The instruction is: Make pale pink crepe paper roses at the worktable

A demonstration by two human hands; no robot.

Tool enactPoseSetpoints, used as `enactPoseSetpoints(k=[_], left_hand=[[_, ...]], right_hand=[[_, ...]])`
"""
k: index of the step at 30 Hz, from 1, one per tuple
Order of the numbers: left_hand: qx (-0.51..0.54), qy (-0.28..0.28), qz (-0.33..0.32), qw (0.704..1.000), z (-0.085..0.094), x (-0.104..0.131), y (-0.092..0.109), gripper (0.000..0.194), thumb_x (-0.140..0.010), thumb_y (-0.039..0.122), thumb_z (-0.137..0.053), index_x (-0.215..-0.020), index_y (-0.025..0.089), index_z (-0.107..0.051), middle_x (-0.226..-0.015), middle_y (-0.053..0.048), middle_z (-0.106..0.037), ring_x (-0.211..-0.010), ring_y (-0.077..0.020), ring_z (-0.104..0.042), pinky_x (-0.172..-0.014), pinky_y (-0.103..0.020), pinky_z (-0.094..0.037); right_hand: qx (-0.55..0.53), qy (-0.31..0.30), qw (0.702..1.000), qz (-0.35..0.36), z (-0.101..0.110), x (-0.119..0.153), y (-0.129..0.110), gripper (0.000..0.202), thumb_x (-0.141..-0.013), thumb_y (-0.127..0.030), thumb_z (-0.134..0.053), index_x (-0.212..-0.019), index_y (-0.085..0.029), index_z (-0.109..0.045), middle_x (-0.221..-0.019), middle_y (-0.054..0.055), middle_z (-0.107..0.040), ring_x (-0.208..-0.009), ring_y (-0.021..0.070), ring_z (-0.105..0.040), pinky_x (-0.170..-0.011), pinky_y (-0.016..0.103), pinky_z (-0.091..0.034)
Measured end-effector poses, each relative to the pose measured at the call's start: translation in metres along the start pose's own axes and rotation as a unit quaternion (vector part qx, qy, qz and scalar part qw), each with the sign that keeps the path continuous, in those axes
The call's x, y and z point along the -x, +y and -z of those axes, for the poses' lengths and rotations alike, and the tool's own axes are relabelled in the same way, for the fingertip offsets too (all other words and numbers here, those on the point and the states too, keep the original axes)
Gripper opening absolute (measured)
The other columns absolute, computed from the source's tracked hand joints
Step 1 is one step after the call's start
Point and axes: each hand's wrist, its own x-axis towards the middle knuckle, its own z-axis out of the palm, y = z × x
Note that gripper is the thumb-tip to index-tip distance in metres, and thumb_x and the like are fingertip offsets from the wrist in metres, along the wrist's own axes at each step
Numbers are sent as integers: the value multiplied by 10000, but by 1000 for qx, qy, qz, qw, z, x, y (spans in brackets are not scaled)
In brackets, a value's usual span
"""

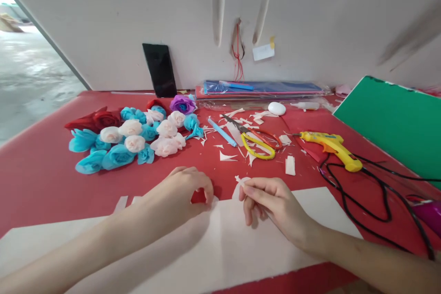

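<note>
My right hand (272, 202) pinches a small twisted strip of pale paper (239, 180) between thumb and index finger. Just behind those fingertips is a rounded pale paper petal (237, 190), partly hidden by the hand. My left hand (193, 188) is curled, thumb and index meeting low over the sheet's far edge. A bit of something whitish shows at its fingertips, too small to name. Beneath both hands lies a large pale paper sheet (165, 257) with a crease down its middle.
Blue, pink, red and purple paper flowers (132, 135) cluster at the left. Scissors (257, 140), a light blue pen (222, 132) and paper scraps (227, 157) lie beyond my hands. A yellow glue gun (332, 147) with its black cord (382, 193) is right, near a green board (392, 128). A phone (159, 70) leans on the wall.
</note>
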Motion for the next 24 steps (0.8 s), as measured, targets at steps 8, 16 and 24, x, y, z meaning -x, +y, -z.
enactPoseSetpoints(k=[8, 16, 24], left_hand=[[51, 47, 27, 997, -3, 1, 4, 129, -726, 202, -574, -728, 238, -697, -764, -11, -737, -778, -213, -665, -748, -303, -515], [200, 124, 55, 970, 21, 7, 23, 159, -831, 252, -593, -709, 222, -690, -635, 68, -689, -530, -102, -604, -486, -162, -445], [296, 204, 24, 933, 20, 21, 41, 99, -764, 238, -662, -673, 216, -695, -598, 62, -665, -541, -95, -591, -506, -166, -471]], right_hand=[[7, -5, 1000, 10, -2, -1, -3, 278, -890, -367, -560, -707, -161, -601, -522, -7, -625, -438, 77, -463, -450, 230, -271], [7, -20, 999, 34, 0, -1, -3, 284, -918, -364, -549, -734, -164, -631, -542, -6, -627, -449, 80, -443, -435, 217, -300], [117, -11, 974, 196, -11, 18, -18, 168, -943, -279, -597, -876, -269, -750, -943, -5, -634, -713, 63, -542, -554, 167, -424]])
